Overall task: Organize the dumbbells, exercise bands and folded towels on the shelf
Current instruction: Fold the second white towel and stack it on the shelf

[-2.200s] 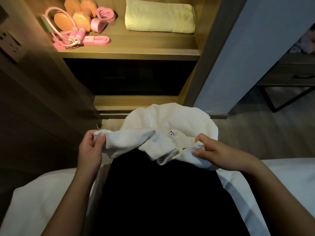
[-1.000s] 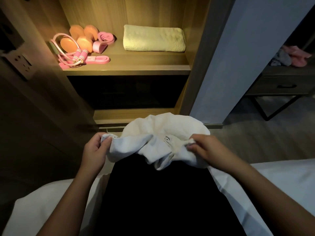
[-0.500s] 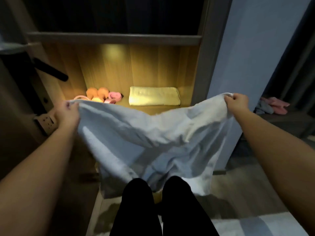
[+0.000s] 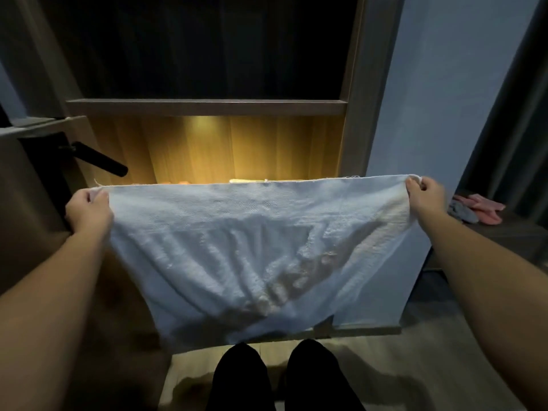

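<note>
White towel [image 4: 252, 247] hangs spread in front of the wooden shelf [image 4: 207, 108], covering most of the lit compartment. The left hand [image 4: 89, 212] pinches its upper left corner and the right hand [image 4: 424, 194] pinches its upper right corner, the two hands well apart. Inside the compartment, only slivers of a yellow towel [image 4: 246, 180] and an orange object [image 4: 182, 182] show above the top edge.

Dim room, one lit shelf bay [image 4: 207, 149] ahead of me.
Its warm wood glows above and between my left hand [image 4: 89, 210] and right hand [image 4: 424, 197]; a black door handle [image 4: 100, 160] sits over the left, with blue-grey wall [image 4: 430, 99] and dark curtain [image 4: 516, 114] past the right.
</note>
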